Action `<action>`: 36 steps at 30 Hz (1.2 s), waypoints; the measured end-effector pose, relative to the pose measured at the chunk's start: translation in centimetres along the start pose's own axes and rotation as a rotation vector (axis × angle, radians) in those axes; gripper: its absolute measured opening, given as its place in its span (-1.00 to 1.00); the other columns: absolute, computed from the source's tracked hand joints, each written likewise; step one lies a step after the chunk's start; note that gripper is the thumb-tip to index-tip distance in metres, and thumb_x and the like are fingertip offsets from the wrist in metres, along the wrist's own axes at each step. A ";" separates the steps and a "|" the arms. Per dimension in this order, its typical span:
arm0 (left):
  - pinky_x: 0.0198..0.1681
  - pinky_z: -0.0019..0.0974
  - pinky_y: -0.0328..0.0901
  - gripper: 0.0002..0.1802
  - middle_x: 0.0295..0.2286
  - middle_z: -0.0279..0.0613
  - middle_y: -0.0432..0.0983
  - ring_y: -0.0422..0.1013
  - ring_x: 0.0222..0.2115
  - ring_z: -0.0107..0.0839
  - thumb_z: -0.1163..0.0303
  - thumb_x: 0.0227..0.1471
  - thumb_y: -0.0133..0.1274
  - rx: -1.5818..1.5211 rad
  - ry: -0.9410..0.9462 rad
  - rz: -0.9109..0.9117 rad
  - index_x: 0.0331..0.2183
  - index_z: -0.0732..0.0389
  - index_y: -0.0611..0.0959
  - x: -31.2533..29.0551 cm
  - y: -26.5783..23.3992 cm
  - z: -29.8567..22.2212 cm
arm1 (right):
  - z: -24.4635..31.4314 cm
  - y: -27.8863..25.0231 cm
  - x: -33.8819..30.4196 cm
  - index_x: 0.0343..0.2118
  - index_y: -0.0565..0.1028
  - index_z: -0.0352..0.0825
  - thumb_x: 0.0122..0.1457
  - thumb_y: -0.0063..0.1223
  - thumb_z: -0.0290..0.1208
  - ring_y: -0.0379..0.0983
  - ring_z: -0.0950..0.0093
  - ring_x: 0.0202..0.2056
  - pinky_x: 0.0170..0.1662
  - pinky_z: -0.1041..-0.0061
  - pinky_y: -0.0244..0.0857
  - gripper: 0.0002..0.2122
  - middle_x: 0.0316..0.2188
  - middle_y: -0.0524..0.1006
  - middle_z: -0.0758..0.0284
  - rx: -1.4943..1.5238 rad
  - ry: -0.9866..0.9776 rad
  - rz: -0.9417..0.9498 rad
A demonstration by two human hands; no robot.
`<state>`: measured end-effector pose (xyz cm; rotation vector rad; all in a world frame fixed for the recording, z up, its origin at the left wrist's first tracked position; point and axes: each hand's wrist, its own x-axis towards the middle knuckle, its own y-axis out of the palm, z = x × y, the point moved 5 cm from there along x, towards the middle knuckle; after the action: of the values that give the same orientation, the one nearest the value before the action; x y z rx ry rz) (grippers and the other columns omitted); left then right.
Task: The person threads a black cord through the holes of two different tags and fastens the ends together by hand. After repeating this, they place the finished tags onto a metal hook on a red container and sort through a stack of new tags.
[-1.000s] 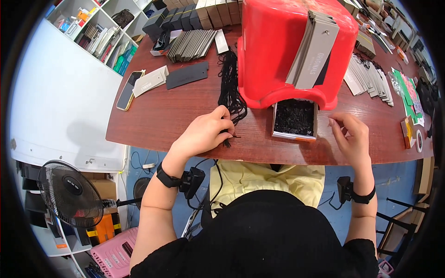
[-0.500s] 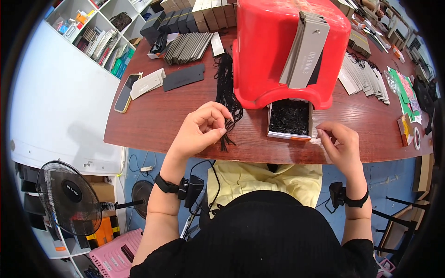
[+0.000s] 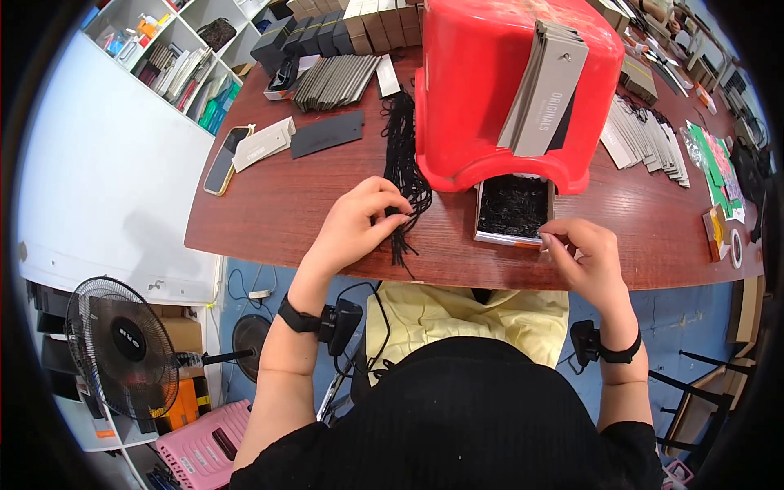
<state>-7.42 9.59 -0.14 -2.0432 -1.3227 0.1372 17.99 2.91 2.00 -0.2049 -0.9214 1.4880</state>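
My left hand (image 3: 363,222) is closed in a pinch at the edge of a bundle of black cords (image 3: 402,147), its thumb and index fingertips on the strands. My right hand (image 3: 586,251) is also pinched, at the front right corner of a small open box (image 3: 506,239); anything between those fingertips is too small to make out. Small black pieces (image 3: 513,204) fill the box, which sits partly under an upturned red plastic stool (image 3: 457,90). Against the stool's side hangs a stack of grey hang tags (image 3: 545,94).
Left on the table lie a phone (image 3: 220,167), pale tags (image 3: 263,145), a dark tag (image 3: 327,135) and a row of grey tags (image 3: 336,82). Corded tags (image 3: 645,139) fan out at right, near a tape roll (image 3: 735,247). A fan (image 3: 122,347) stands lower left.
My right hand has moved left to the box's corner. My left hand's fingertips have shifted slightly right and up, closing at the cords. The whole view has shifted a little.
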 end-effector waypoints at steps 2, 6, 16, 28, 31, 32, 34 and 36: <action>-0.52 -0.45 0.18 -0.81 -0.46 -0.28 0.30 0.25 -0.58 -0.49 0.59 -0.29 0.07 0.158 0.029 0.092 -0.46 0.20 0.55 0.2 0.6 0.1 | 0.1 0.2 -0.1 -0.50 0.47 -0.38 -0.10 0.03 -0.58 0.37 0.51 -0.67 -0.62 0.63 0.24 -0.94 -0.63 0.46 0.29 0.001 0.018 0.030; -0.51 -0.44 0.20 -0.79 -0.43 -0.29 0.28 0.26 -0.59 -0.47 0.56 -0.33 0.11 0.176 0.135 0.236 -0.46 0.19 0.55 0.1 0.8 -0.6 | -0.2 0.2 -0.4 -0.50 0.47 -0.38 -0.10 0.03 -0.58 0.37 0.51 -0.67 -0.63 0.63 0.24 -0.94 -0.62 0.46 0.29 0.000 0.015 0.020; -0.51 -0.45 0.22 -0.83 -0.43 -0.29 0.26 0.28 -0.56 -0.43 0.49 -0.38 0.16 0.194 0.042 0.410 -0.57 0.22 0.52 -1.4 1.9 -0.2 | -0.4 0.4 -0.6 -0.49 0.47 -0.37 -0.08 0.03 -0.55 0.36 0.51 -0.67 -0.62 0.63 0.24 -0.94 -0.61 0.46 0.29 0.006 0.030 0.058; -0.58 -0.57 0.26 -0.93 -0.51 -0.06 0.45 0.34 -0.62 -0.57 0.54 -0.02 -0.09 -0.820 -0.117 0.046 -0.44 0.31 0.35 0.2 0.9 -3.9 | -1.3 1.2 1.9 -0.48 0.45 -0.33 -0.07 0.01 -0.50 0.34 0.41 -0.65 -0.58 0.54 0.20 -0.93 -0.62 0.44 0.28 -0.059 0.023 0.003; -0.56 -0.55 0.30 -0.94 -0.48 -0.04 0.46 0.39 -0.56 -0.52 0.56 -0.03 -0.10 -0.794 -0.109 0.001 -0.41 0.32 0.38 0.5 0.7 -3.3 | -1.4 1.7 2.2 -0.50 0.44 -0.33 -0.07 0.01 -0.48 0.35 0.36 -0.61 -0.54 0.48 0.22 -0.94 -0.61 0.44 0.27 -0.073 0.018 0.043; -0.52 -0.54 0.32 -0.92 -0.47 -0.04 0.47 0.41 -0.50 -0.48 0.58 -0.03 -0.10 -0.791 -0.083 -0.005 -0.38 0.34 0.39 0.5 1.1 -3.9 | -1.3 1.7 2.2 -0.50 0.44 -0.32 -0.07 0.01 -0.48 0.35 0.35 -0.60 -0.54 0.47 0.22 -0.94 -0.61 0.43 0.28 -0.078 -0.016 0.045; -0.40 -0.50 0.35 -0.82 -0.45 -0.07 0.48 0.42 -0.32 -0.40 0.62 -0.03 -0.13 -0.774 -0.035 0.000 -0.29 0.38 0.40 0.4 1.4 -4.6 | -1.2 1.8 2.4 -0.51 0.44 -0.32 -0.07 0.01 -0.47 0.35 0.34 -0.59 -0.53 0.46 0.22 -0.94 -0.61 0.43 0.28 -0.084 -0.053 0.044; -0.37 -0.50 0.34 -0.80 -0.43 -0.07 0.48 0.42 -0.31 -0.41 0.63 -0.04 -0.13 -0.716 -0.079 -0.016 -0.27 0.38 0.40 0.7 1.5 -4.7 | -1.6 2.3 2.6 -0.51 0.44 -0.32 -0.07 0.02 -0.47 0.36 0.33 -0.58 -0.52 0.46 0.22 -0.94 -0.62 0.42 0.28 -0.102 -0.056 0.079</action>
<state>-3.90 7.50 2.67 -2.6274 -1.5889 -0.3116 16.80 6.20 0.54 -0.2780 -1.0460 1.5276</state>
